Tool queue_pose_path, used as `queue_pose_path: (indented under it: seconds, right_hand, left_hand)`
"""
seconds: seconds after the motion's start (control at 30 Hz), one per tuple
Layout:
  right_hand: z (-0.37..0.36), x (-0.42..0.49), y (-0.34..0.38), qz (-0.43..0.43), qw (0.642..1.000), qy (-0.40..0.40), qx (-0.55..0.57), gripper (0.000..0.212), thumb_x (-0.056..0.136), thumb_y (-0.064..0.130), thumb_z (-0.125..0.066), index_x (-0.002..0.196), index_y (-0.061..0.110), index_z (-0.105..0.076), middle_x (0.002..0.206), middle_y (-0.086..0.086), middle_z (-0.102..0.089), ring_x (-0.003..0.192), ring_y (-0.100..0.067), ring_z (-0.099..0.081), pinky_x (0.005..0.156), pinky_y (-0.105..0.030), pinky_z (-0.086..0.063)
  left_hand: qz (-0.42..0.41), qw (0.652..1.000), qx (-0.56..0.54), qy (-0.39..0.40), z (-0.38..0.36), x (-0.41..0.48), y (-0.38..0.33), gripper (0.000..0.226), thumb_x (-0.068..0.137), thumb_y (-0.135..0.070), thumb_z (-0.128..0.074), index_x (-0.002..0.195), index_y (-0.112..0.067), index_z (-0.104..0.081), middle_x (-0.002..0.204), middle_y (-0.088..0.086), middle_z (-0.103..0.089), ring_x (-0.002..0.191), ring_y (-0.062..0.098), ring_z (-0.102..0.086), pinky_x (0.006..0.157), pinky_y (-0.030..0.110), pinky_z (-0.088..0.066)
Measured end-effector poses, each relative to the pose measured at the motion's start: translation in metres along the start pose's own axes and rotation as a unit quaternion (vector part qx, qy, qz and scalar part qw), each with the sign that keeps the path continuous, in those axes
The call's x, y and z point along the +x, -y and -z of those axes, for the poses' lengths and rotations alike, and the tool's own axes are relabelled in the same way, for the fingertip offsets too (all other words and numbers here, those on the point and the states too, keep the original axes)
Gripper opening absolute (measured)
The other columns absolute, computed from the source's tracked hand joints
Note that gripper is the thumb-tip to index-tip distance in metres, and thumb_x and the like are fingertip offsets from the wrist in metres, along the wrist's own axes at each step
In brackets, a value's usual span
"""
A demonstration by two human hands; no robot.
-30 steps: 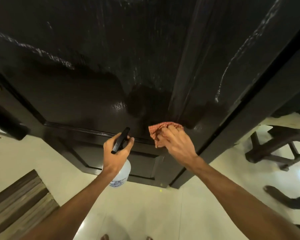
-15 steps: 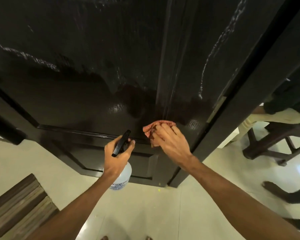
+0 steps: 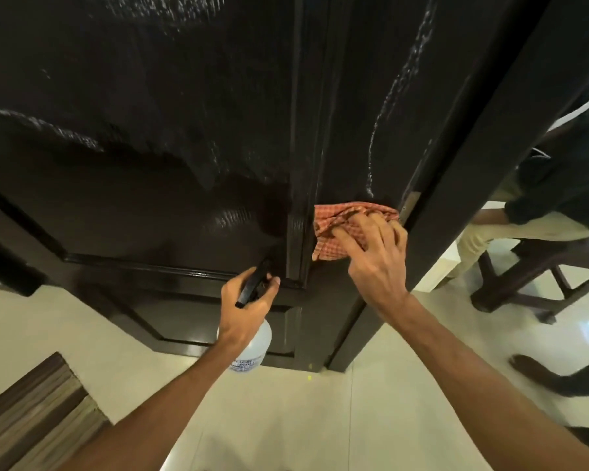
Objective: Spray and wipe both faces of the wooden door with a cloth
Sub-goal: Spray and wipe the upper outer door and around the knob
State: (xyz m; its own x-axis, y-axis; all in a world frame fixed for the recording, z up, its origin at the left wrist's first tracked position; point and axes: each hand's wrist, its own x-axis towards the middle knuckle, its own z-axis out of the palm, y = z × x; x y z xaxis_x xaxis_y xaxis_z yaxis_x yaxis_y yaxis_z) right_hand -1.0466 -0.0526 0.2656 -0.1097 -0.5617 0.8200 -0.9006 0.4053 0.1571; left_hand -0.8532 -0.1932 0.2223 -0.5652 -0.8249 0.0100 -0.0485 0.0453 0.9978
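Note:
The dark wooden door fills the upper view, with wet spray streaks across its glossy face. My right hand presses an orange checked cloth flat against the door's right stile, close to the hinge edge, fingers spread over it. Lower and to the left, my left hand grips the black trigger head of a clear white spray bottle, which hangs upright in front of the door's lower panel.
A seated person on a dark wooden chair is behind the door at right, and a foot rests on the pale tiled floor. A striped mat lies at lower left.
My right hand has slid the cloth rightwards across the door, from the centre moulding to the stile near the hinge edge. The left hand with the bottle has stayed in place.

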Motion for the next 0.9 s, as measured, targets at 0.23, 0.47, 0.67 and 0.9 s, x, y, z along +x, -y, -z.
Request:
queue_pose_path:
  seconds: [0.23,0.47,0.67,0.9]
  right_hand:
    - [-0.007,-0.063,-0.002,0.057,0.978,0.203,-0.001,0.052,0.062,0.003,-0.089,0.110,0.015,-0.073,0.125,-0.015,-0.061,0.117,-0.036,-0.047,0.095,-0.052,-0.046]
    - [-0.001,-0.008,-0.008,-0.029,0.999,-0.017,-0.004,0.031,0.095,0.003,-0.052,0.117,0.017,-0.069,0.127,-0.015,-0.049,0.114,-0.037,-0.045,0.090,-0.051,-0.038]
    - [-0.007,-0.062,-0.001,0.033,0.977,0.209,0.030,0.054,0.061,0.010,-0.096,0.111,0.016,-0.076,0.122,-0.013,-0.065,0.118,-0.033,-0.049,0.098,-0.050,-0.048]
    - [0.006,-0.003,-0.022,0.012,1.000,-0.014,0.018,0.035,0.089,-0.001,-0.056,0.117,0.015,-0.070,0.122,-0.020,-0.057,0.107,-0.041,-0.051,0.086,-0.052,-0.045]
  left_hand:
    - [0.026,0.999,0.023,-0.014,-0.024,-0.002,0.007,0.026,0.088,-0.018,-0.084,0.102,0.000,-0.072,0.099,0.029,-0.070,0.065,0.042,-0.065,0.060,0.053,-0.057]
    - [0.024,0.998,0.030,-0.041,-0.024,-0.006,0.007,0.047,0.083,-0.038,-0.088,0.110,-0.002,-0.072,0.101,0.028,-0.067,0.076,0.047,-0.066,0.067,0.061,-0.058]
    - [0.029,0.998,0.035,-0.038,-0.022,-0.010,-0.002,0.045,0.082,-0.043,-0.087,0.110,-0.009,-0.074,0.110,0.037,-0.061,0.091,0.056,-0.063,0.075,0.066,-0.056]
    - [0.010,0.998,0.005,-0.064,-0.027,-0.023,-0.013,0.027,0.087,-0.018,-0.086,0.104,-0.001,-0.075,0.099,0.021,-0.072,0.075,0.006,-0.069,0.076,0.032,-0.061]
